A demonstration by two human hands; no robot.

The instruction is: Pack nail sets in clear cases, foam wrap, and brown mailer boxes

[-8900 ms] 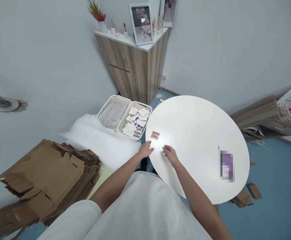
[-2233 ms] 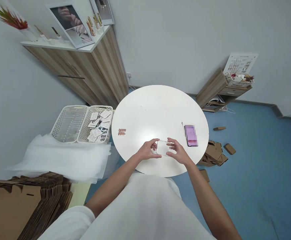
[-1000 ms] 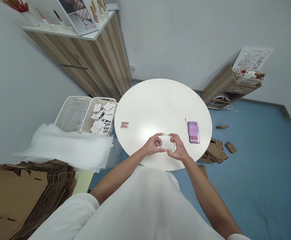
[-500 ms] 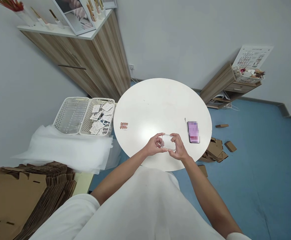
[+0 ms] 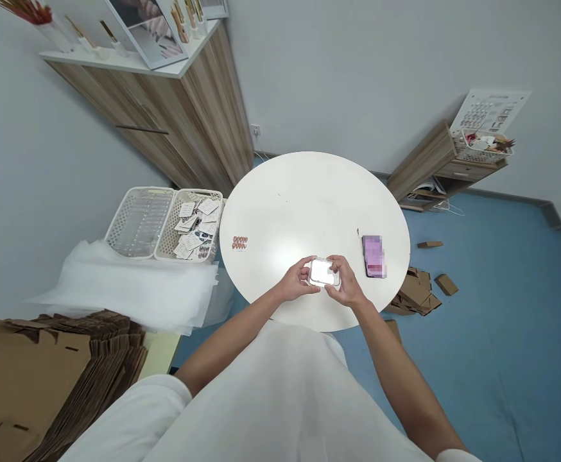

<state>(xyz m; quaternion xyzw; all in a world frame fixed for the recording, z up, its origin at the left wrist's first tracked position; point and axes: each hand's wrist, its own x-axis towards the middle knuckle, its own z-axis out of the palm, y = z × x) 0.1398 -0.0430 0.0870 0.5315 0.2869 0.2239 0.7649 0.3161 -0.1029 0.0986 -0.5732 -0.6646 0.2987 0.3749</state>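
Observation:
Both my hands hold a small clear plastic box (image 5: 323, 272) over the near side of the round white table (image 5: 304, 192). My left hand (image 5: 298, 281) grips its left end between thumb and fingers. On the right end, my right hand (image 5: 346, 282) is closed with the thumb below and fingers along the top. Bright glare covers the box's face, so its contents cannot be made out. To the left on the table lies a small set of reddish press-on nails (image 5: 239, 243). A phone with a blurred purple screen (image 5: 373, 256) rests to the right.
Left of the table stand a white basket of clear boxes (image 5: 138, 221) and a basket of printed cards (image 5: 191, 224). Translucent sheets (image 5: 136, 282) and stacked flat cardboard (image 5: 30, 378) lie nearer me. Folded cartons (image 5: 414, 292) are on the blue floor at right. Wooden cabinets (image 5: 198, 115) stand behind.
The box has tilted slightly in my hands, and its face now reflects a bright white glare. Both hands keep their hold in nearly the same place.

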